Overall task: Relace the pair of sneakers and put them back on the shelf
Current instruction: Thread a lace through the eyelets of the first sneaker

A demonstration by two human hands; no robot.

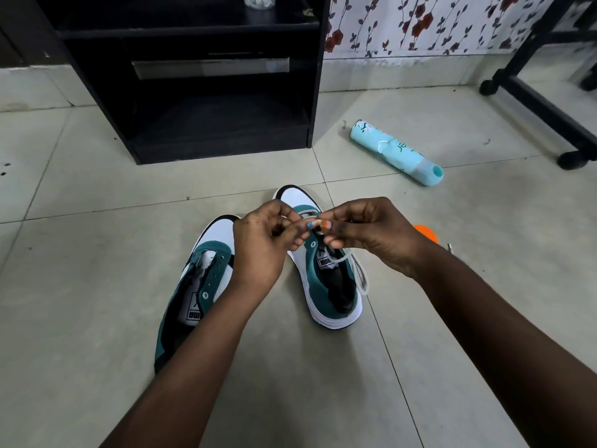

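Sneakers, two in number, stand side by side on the tiled floor in front of a black shelf unit. Both are white and teal, with toes pointing away from the wearer toward the shelf unit and heels nearest the camera; each long axis runs roughly front to back, the left sneaker leaning slightly toward the right at its toe. The left sneaker shows empty eyelets and no lace, and the left forearm crosses over its heel portion. The right sneaker sits slightly farther forward and carries one pale lace, which loops loosely over its right side and rises to the hands. Two hands are raised above the right sneaker's forefoot, covering part of it. The left hand has its fingers curled, with thumb and forefinger pinching the lace. The right hand is likewise curled, its fingertips pinching the lace just beside those of the left hand. One light-blue cylindrical bottle lies on its side on the floor to the right of the shelf unit, well apart from the sneakers. One orange object is partly hidden behind the right wrist. A black wheeled frame stands at the far right against floral wallpaper.
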